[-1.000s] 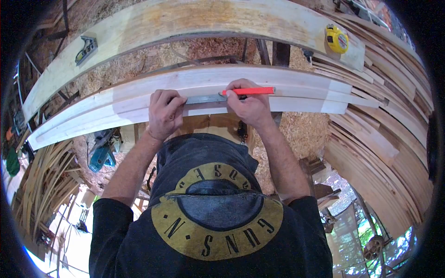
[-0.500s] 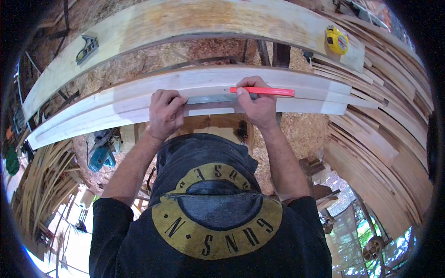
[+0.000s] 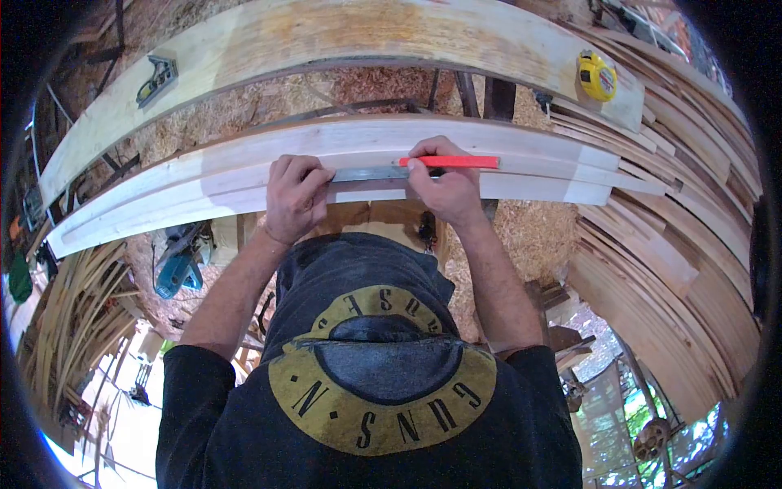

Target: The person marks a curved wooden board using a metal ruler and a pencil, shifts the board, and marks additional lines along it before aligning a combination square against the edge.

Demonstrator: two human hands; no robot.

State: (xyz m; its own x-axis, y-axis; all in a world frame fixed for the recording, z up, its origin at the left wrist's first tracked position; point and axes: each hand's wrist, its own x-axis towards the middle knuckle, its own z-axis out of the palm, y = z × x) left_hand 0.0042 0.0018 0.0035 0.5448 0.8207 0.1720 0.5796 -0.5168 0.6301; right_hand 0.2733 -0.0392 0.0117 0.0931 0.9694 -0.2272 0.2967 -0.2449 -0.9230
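Observation:
A metal ruler [image 3: 371, 174] lies lengthwise on a long pale board [image 3: 538, 175]. At the ruler's left end, the thumb and fingers of my left hand [image 3: 293, 197] are closed on it. My right hand [image 3: 448, 189] grips a red carpenter's pencil [image 3: 468, 162], which points left, its tip close above the ruler's upper edge. The fingers of this hand cover the ruler's right end. A narrower strip of wood runs along the same board.
Beyond the board lies a wide plank [image 3: 326, 37] carrying a combination square head [image 3: 157, 80] and a yellow tape measure [image 3: 597, 76]. A teal power tool [image 3: 175, 273] sits low on the left. Stacked boards [image 3: 660, 269] fill the right, thin strips [image 3: 73, 326] the left.
My right hand has moved slightly left with the pencil, whose far end has swung closer. My left hand stays at the ruler's left end, shifted a touch right.

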